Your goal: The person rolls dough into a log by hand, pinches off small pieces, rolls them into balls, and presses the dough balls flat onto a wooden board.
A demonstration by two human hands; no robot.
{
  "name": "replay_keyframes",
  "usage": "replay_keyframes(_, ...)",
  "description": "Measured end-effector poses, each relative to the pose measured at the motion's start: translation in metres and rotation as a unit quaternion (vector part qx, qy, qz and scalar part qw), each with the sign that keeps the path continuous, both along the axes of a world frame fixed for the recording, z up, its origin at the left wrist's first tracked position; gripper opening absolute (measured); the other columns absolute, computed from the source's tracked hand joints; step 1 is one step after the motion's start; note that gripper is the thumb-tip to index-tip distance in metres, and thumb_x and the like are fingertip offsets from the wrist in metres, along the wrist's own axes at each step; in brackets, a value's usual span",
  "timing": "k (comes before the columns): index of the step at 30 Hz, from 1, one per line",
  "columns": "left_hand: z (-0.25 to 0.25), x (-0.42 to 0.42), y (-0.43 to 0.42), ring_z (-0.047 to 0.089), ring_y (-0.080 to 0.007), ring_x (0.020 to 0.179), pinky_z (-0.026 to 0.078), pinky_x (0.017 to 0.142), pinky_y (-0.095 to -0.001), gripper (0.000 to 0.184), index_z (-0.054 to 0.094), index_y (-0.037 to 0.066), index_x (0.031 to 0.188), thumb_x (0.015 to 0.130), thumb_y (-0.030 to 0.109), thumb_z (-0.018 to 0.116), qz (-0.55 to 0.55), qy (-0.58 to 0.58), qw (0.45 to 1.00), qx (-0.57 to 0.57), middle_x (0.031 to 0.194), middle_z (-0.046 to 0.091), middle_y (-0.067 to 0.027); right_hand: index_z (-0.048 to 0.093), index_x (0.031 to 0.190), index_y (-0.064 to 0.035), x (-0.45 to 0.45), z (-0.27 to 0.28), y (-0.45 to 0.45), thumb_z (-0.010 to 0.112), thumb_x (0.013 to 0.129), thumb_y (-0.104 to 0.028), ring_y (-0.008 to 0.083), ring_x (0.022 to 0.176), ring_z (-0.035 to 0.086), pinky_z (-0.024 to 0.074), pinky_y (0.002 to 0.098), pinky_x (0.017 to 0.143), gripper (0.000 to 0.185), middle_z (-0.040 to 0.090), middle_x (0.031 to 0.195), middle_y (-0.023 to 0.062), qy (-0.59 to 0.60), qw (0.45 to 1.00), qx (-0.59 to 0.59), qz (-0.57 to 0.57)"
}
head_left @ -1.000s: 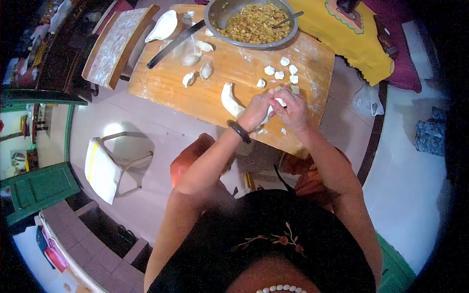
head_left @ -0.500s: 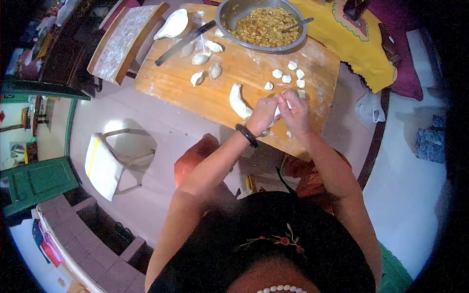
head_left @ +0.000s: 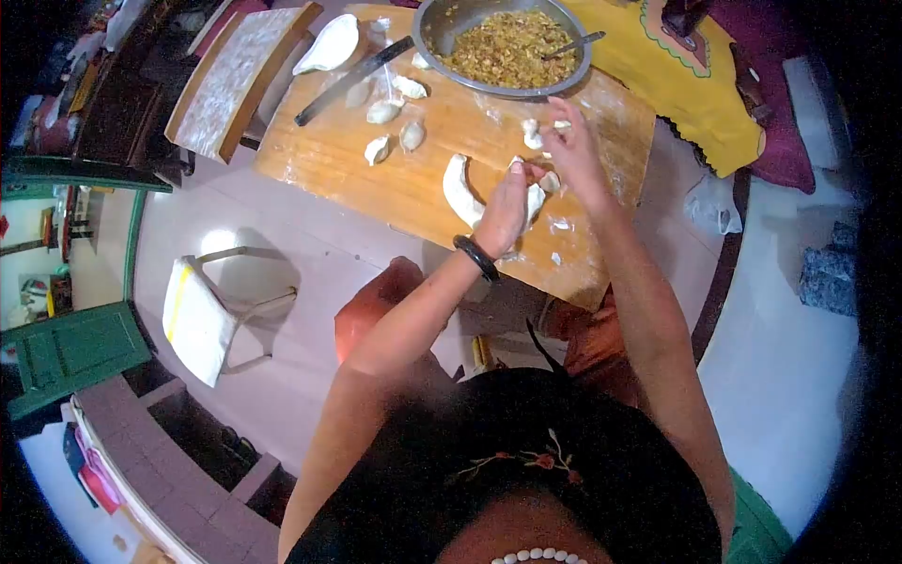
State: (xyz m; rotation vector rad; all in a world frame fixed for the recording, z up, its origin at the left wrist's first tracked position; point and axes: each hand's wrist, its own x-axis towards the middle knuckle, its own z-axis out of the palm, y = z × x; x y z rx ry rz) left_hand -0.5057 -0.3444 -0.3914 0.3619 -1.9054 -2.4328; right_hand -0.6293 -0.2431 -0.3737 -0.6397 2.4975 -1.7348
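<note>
- Left hand (head_left: 507,205) is wrapped around the dough roll (head_left: 458,188), which sits on the wooden bench (head_left: 324,155) near the edge closest to the person. One curved end sticks out on the left of the hand, and a stub shows on the right.
- Right hand (head_left: 575,150) is apart from the left one, over the small dough lumps (head_left: 533,134), fingers loosely spread. It's a bit blurry, so I can't say for sure whether a fingertip is touching a lump.
- Dumplings (head_left: 382,112) lie left of the roll (one row they are not).
- Metal bowl (head_left: 437,33) at the far side of the bench has chopped filling (head_left: 498,52) in it, plus a spoon (head_left: 578,43) leaning on the rim.
- Dark bangle (head_left: 477,258) on the left wrist.
- Yellow cloth (head_left: 695,108) beyond the bench, off to the right.
</note>
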Motion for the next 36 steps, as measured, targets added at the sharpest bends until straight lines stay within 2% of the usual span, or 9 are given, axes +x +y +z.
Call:
replay_keyframes(3, -0.008, -0.002, 0.001, 0.049, -0.0105, 0.057, 0.041, 0.051, -0.0250, 0.058, 0.045, 0.004, 0.126, 0.105, 0.052, 0.020, 0.016, 0.021, 0.999, 0.030, 0.083, 0.057, -0.0043, 0.055, 0.126, -0.0084, -0.002, -0.022, 0.011, 0.062, 0.090, -0.008, 0.0151, 0.090, 0.057, 0.0484, 0.0302, 0.077, 0.037, 0.059, 0.109, 0.0068, -0.039, 0.997, -0.054, 0.025)
replay_keyframes(5, 0.008, -0.003, -0.003, 0.056, -0.0155, 0.071, 0.047, 0.068, -0.0284, 0.065, 0.048, 0.000, 0.127, 0.105, 0.053, 0.018, 0.001, -0.017, 1.000, 0.011, 0.090, 0.060, -0.0090, 0.056, 0.124, -0.0076, 0.020, 0.000, 0.025, 0.063, 0.089, -0.009, 0.0136, 0.091, 0.056, 0.0482, 0.0295, 0.077, 0.035, 0.060, 0.109, 0.0056, -0.063, 0.995, -0.033, 0.075)
replay_keyframes(12, -0.010, -0.009, -0.013, 0.061, -0.0235, 0.106, 0.054, 0.088, -0.0321, 0.075, 0.019, 0.008, 0.151, 0.100, 0.063, 0.016, -0.029, 0.009, 0.997, 0.070, 0.119, 0.058, -0.0182, 0.058, 0.114, -0.0062, 0.069, 0.034, 0.025, 0.073, 0.083, -0.023, 0.0361, 0.098, 0.060, 0.0484, 0.0437, 0.082, 0.039, 0.060, 0.105, 0.0147, 0.122, 0.956, 0.100, 0.247)
replay_keyframes(14, 0.025, -0.001, -0.013, 0.063, -0.0215, 0.100, 0.054, 0.084, -0.0315, 0.077, 0.016, 0.007, 0.152, 0.100, 0.064, 0.017, -0.026, -0.028, 0.986, 0.163, 0.116, 0.060, -0.0168, 0.059, 0.111, -0.0055, 0.066, 0.030, 0.026, 0.073, 0.084, -0.022, 0.0340, 0.095, 0.061, 0.0489, 0.0418, 0.080, 0.034, 0.062, 0.103, 0.0135, 0.125, 0.951, 0.108, 0.262)
replay_keyframes(17, 0.023, 0.000, -0.019, 0.053, -0.0276, 0.125, 0.050, 0.098, -0.0363, 0.083, 0.014, 0.011, 0.154, 0.096, 0.070, 0.017, -0.103, -0.049, 0.980, 0.164, 0.135, 0.052, -0.0198, 0.061, 0.106, -0.0044, 0.072, 0.037, 0.027, 0.071, 0.086, -0.019, 0.0266, 0.088, 0.064, 0.0497, 0.0376, 0.075, 0.026, 0.065, 0.096, 0.0098, 0.059, 0.968, 0.098, 0.224)
replay_keyframes(22, 0.017, 0.003, -0.006, 0.061, -0.0231, 0.072, 0.047, 0.068, -0.0373, 0.059, 0.057, -0.001, 0.109, 0.105, 0.049, 0.027, -0.108, -0.027, 0.973, -0.201, 0.079, 0.062, -0.0137, 0.062, 0.102, -0.0020, 0.066, 0.022, 0.025, 0.062, 0.093, -0.012, 0.0098, 0.074, 0.061, 0.0487, 0.0308, 0.064, 0.013, 0.065, 0.086, -0.0013, -0.055, 0.992, -0.045, 0.106)
replay_keyframes(25, 0.021, 0.014, 0.008, 0.059, -0.0268, 0.065, 0.046, 0.063, -0.0395, 0.057, 0.057, -0.002, 0.108, 0.104, 0.049, 0.031, -0.020, 0.033, 0.985, -0.169, 0.066, 0.057, -0.0136, 0.059, 0.105, -0.0015, 0.074, 0.019, 0.023, 0.061, 0.092, -0.006, 0.0073, 0.076, 0.057, 0.0483, 0.0244, 0.065, 0.014, 0.061, 0.085, 0.0017, -0.216, 0.971, -0.075, 0.071)
replay_keyframes(29, 0.004, 0.004, 0.001, 0.057, -0.0231, 0.056, 0.045, 0.056, -0.0373, 0.057, 0.058, -0.006, 0.098, 0.105, 0.046, 0.035, 0.043, 0.050, 0.979, -0.191, 0.060, 0.054, -0.0124, 0.059, 0.106, -0.0029, 0.071, 0.016, 0.024, 0.064, 0.091, -0.013, 0.0146, 0.076, 0.059, 0.0480, 0.0306, 0.065, 0.018, 0.061, 0.089, 0.0063, 0.013, 0.996, 0.038, 0.082)
replay_keyframes(36, 0.034, 0.010, -0.024, 0.056, -0.0145, 0.054, 0.044, 0.050, -0.0287, 0.066, 0.059, 0.000, 0.076, 0.106, 0.048, 0.026, -0.091, -0.032, 0.995, -0.036, 0.058, 0.055, -0.0052, 0.059, 0.101, -0.0059, 0.074, 0.026, 0.021, 0.075, 0.083, -0.023, 0.0336, 0.077, 0.063, 0.0499, 0.0400, 0.065, 0.030, 0.061, 0.093, 0.0121, 0.196, 0.964, 0.083, 0.162)
